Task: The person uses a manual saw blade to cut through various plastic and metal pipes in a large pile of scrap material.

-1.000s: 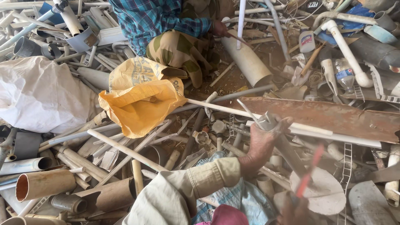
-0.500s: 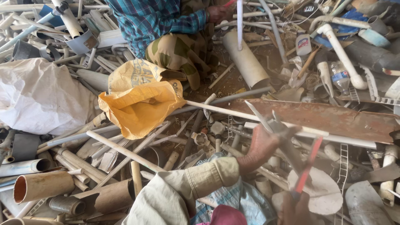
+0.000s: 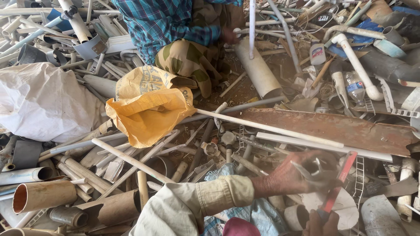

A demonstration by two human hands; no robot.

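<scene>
Here, scrap sorting among pipes.
My left hand [image 3: 291, 177] clamped a pale plastic scrap [image 3: 316, 168] steady; my right hand [image 3: 321, 223] fingers gripped a red-handled tool [image 3: 339, 185].

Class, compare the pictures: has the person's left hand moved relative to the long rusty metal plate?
Yes. The left hand has moved right along under the rusty metal plate, towards the red-handled tool.
</scene>
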